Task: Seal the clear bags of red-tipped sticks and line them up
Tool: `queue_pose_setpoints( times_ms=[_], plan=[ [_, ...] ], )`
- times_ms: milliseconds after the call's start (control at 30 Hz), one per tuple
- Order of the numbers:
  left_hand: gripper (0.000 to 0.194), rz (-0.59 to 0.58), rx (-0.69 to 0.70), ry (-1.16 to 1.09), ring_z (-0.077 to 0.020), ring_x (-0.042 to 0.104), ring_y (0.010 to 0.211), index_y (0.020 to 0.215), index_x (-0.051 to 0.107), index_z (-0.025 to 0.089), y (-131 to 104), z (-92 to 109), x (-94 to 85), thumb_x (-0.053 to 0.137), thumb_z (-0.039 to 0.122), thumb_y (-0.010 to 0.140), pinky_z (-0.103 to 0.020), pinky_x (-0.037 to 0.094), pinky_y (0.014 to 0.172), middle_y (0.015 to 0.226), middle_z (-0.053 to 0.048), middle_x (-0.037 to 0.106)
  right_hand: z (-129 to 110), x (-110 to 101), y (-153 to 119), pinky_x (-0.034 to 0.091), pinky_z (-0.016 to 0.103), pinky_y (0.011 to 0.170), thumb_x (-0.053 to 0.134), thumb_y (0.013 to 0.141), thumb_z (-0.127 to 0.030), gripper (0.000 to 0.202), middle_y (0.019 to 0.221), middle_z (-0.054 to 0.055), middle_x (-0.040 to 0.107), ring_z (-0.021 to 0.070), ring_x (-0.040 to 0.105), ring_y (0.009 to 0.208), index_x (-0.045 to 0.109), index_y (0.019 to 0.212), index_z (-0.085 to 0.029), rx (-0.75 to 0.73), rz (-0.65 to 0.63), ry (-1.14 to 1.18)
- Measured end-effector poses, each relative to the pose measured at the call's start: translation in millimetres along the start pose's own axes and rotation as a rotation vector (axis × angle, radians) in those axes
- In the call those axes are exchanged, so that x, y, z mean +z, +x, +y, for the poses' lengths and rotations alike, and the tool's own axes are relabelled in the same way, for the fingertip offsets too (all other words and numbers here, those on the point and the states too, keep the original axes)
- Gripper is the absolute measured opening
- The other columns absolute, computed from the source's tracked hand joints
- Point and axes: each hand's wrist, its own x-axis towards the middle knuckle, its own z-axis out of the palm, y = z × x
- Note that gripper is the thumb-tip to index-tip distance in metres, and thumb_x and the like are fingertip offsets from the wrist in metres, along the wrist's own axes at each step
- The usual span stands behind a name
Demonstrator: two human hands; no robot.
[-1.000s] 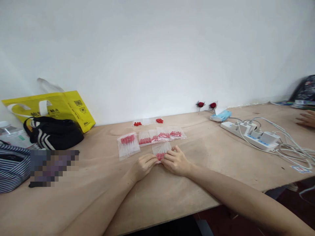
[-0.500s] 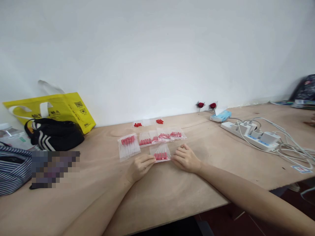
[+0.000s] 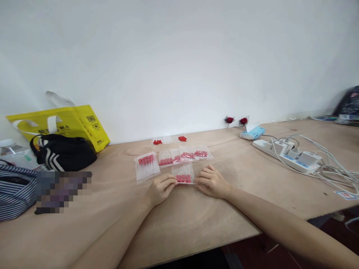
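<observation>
On the table, filled bags are laid. The nearest filled bag is pinched by the left hand; the right hand is seen, grip unclear.

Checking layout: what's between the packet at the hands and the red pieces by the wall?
Overlapping clear packets with red contents; shown in the head view.

Plain whitish wall, wooden table
</observation>
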Motion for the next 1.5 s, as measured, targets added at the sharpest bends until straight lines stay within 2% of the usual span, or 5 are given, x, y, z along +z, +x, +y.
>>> queue_pose_setpoints(
  times_ms=[333, 600, 767, 1233, 1500],
  plan=[
    [0.014, -0.022, 0.067, 0.034, -0.0132, 0.059, 0.074, 0.086, 0.059, 0.018, 8, 9, 6.2, 0.057, 0.017, 0.073, -0.025, 0.051, 0.066, 0.081, -0.005, 0.063, -12, 13, 12, 0.026, 0.03, 0.064, 0.044, 0.082, -0.02, 0.016, 0.06, 0.001, 0.054, 0.0128, 0.043, 0.063, 0.058, 0.074, -0.017, 0.027, 0.049, -0.036],
    [0.011, 0.08, 0.193, 0.125, -0.0126, 0.059, 0.068, 0.081, 0.059, 0.016, 11, 11, 19.6, 0.057, 0.01, 0.072, -0.025, 0.049, 0.062, 0.073, -0.003, 0.064, -19, 18, 19, 0.025, 0.029, 0.065, 0.043, 0.083, -0.023, 0.019, 0.059, 0.001, 0.054, 0.0121, 0.044, 0.063, 0.056, 0.071, -0.016, 0.053, 0.084, -0.036],
    [0.012, 0.048, 0.277, 0.204, -0.0136, 0.059, 0.069, 0.082, 0.058, 0.016, 10, 9, 17.2, 0.055, 0.008, 0.073, -0.026, 0.048, 0.06, 0.077, -0.003, 0.065, -20, 15, 19, 0.024, 0.03, 0.065, 0.042, 0.083, -0.02, 0.015, 0.064, 0.0, 0.056, 0.0129, 0.044, 0.065, 0.056, 0.078, -0.018, 0.02, 0.079, -0.048],
    [0.007, 0.074, 0.415, 0.462, -0.014, 0.056, 0.066, 0.081, 0.052, 0.012, 14, 13, 15.4, 0.053, 0.009, 0.076, -0.029, 0.047, 0.062, 0.073, -0.005, 0.062, -23, 14, 21, 0.024, 0.031, 0.068, 0.039, 0.083, -0.017, 0.017, 0.061, 0.001, 0.053, 0.0122, 0.043, 0.062, 0.051, 0.071, -0.016, 0.074, 0.131, -0.115],
    [0.005, 0.038, 0.351, 0.495, -0.0134, 0.056, 0.063, 0.076, 0.051, 0.014, 8, 5, 3.4, 0.05, 0.01, 0.077, -0.027, 0.046, 0.059, 0.067, -0.003, 0.059, -14, 7, 9, 0.025, 0.032, 0.072, 0.039, 0.081, -0.016, 0.015, 0.062, 0.0, 0.053, 0.0121, 0.044, 0.061, 0.05, 0.072, -0.016, 0.11, 0.109, -0.085]
  ],
)
